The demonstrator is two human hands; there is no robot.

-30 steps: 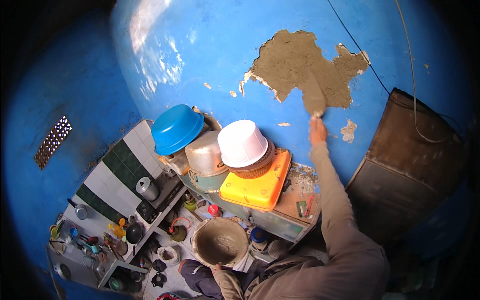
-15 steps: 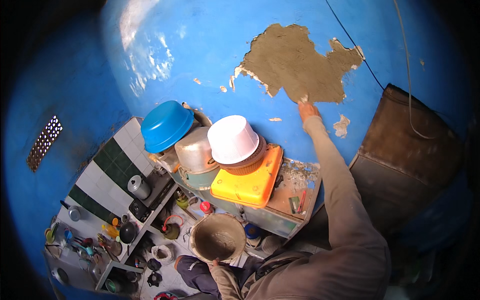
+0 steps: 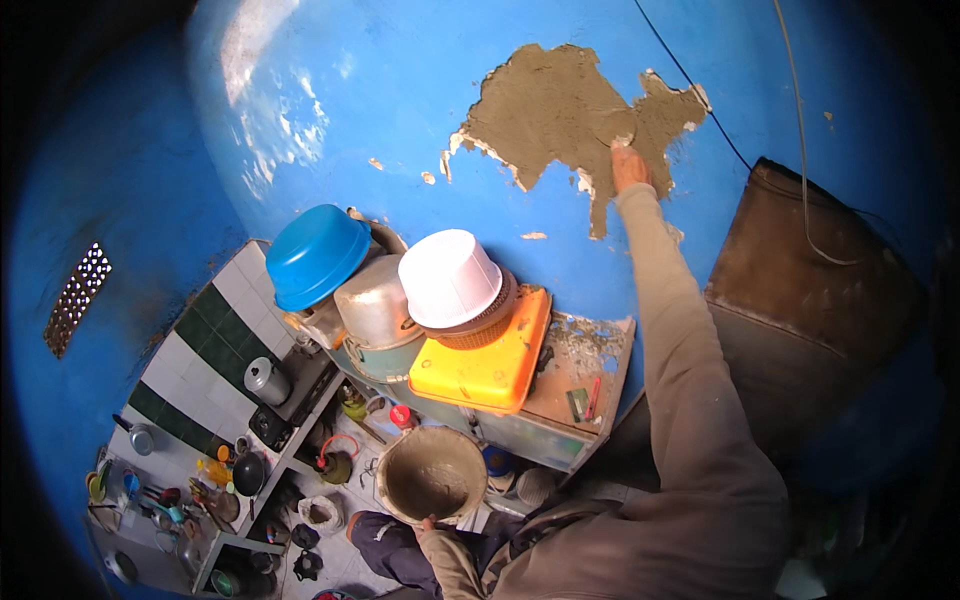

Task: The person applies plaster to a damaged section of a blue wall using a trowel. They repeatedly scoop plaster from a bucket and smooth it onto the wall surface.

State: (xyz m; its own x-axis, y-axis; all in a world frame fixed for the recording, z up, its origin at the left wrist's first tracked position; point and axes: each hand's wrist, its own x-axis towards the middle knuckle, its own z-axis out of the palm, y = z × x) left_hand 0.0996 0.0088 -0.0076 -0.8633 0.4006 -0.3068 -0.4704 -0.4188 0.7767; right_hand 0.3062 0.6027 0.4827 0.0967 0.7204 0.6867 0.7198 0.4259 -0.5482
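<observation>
On the blue wall (image 3: pixel 370 90) is an irregular patch of grey-brown mortar (image 3: pixel 540 105) with ragged, flaking edges and a narrow strip reaching down from its lower side. My right hand (image 3: pixel 629 168) is closed on a trowel (image 3: pixel 616 127), its mortar-smeared blade against the right part of the patch. Low in the view my left hand (image 3: pixel 427 525) grips the front rim of a round bucket (image 3: pixel 410 465), which has wet mortar inside.
Below the patch, stacked basins (image 3: pixel 317 250), pots and a yellow tray (image 3: pixel 460 375) rest on a cabinet (image 3: pixel 580 340). A brown panel (image 3: pixel 800 270) stands right of my arm, beside hanging cables. At lower left is a kitchen counter (image 3: pixel 305 395) crowded with pots and utensils.
Since half a second ago my right hand and the trowel have risen from the patch's lower edge, uncovering the downward strip of mortar. My left hand stays on the bucket.
</observation>
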